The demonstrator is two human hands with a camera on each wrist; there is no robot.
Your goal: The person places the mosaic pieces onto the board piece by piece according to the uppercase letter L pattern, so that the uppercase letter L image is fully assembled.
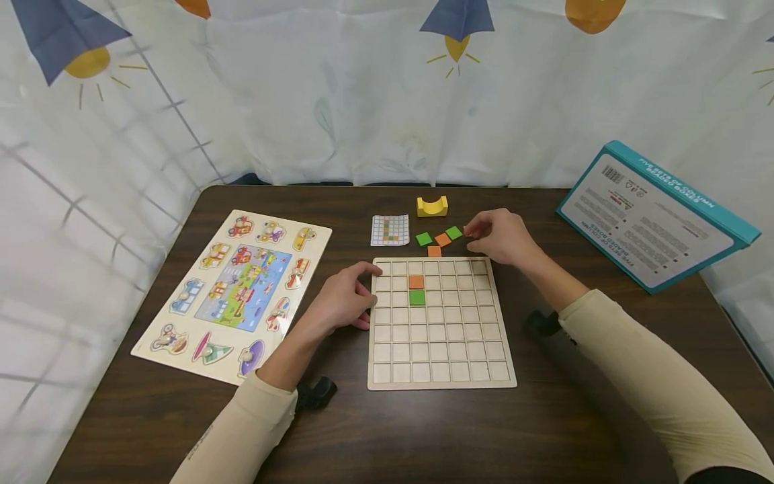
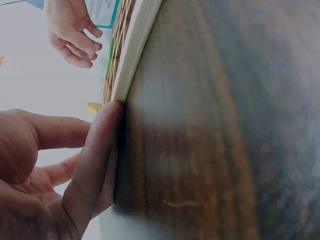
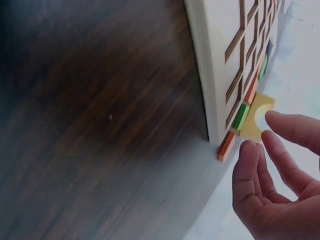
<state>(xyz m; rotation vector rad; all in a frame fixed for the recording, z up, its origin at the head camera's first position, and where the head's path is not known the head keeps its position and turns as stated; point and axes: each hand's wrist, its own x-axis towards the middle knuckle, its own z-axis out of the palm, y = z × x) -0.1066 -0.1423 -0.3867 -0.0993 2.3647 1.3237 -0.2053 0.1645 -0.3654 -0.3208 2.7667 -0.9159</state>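
Note:
A pale wooden grid board (image 1: 438, 373) lies on the table with an orange tile (image 1: 416, 281) directly above a green tile (image 1: 417, 298) in its cells. My left hand (image 1: 343, 296) rests its fingertips against the board's left edge, fingers loosely bent. Just past the far right corner hovers my right hand (image 1: 500, 235), nothing between its parted thumb and fingers. Beside its fingertips lie loose tiles: a green one (image 1: 453, 232), an orange one (image 1: 443, 240) and others. In the right wrist view an orange tile (image 3: 226, 146) is nearest the fingers.
A small pattern card (image 1: 390, 230) and a yellow curved-top block (image 1: 432, 206) stand behind the board. On the left lies a vehicle picture puzzle (image 1: 244, 289), partly under my left forearm. A teal-edged box (image 1: 653, 215) leans at the right; a curtain (image 1: 375, 101) hangs behind the table.

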